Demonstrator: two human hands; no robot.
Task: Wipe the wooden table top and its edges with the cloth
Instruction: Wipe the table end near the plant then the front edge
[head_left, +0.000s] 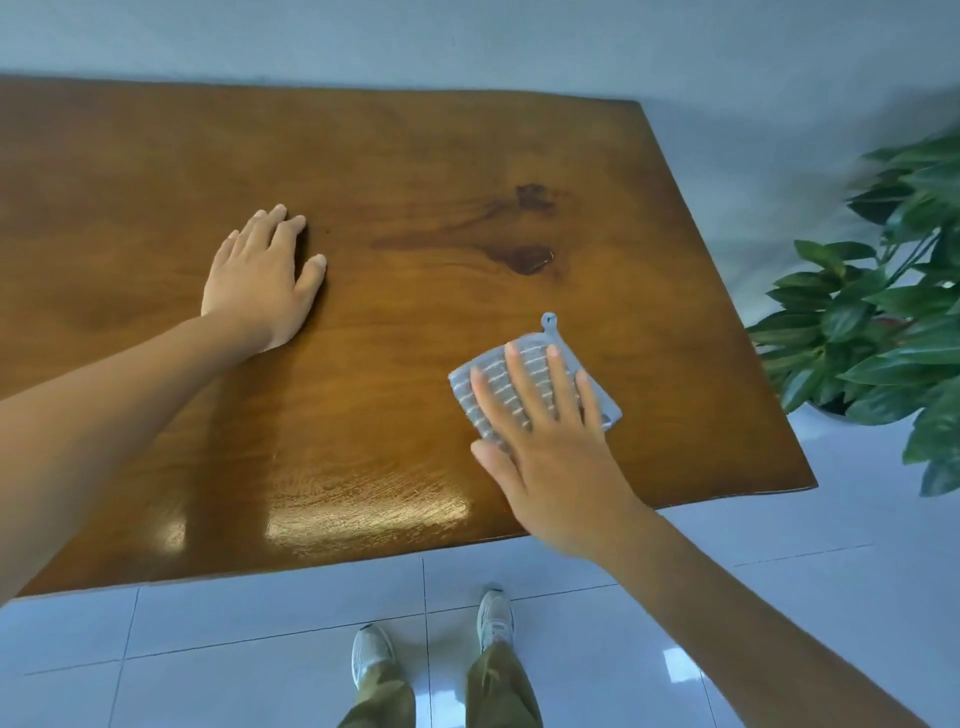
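Your right hand (550, 441) presses the cloth (524, 379) flat, fingers spread, near the table's (415, 156) right front corner; the right edge lies just beyond. Your left hand (260, 280) rests flat, empty.

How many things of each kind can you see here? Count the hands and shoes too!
Bare hands: 2, left hand flat on the table, right hand pressing the cloth
Brown wooden table: 1
Grey striped cloth: 1
Green leafy potted plant: 1
White shoes: 2
Total: 7
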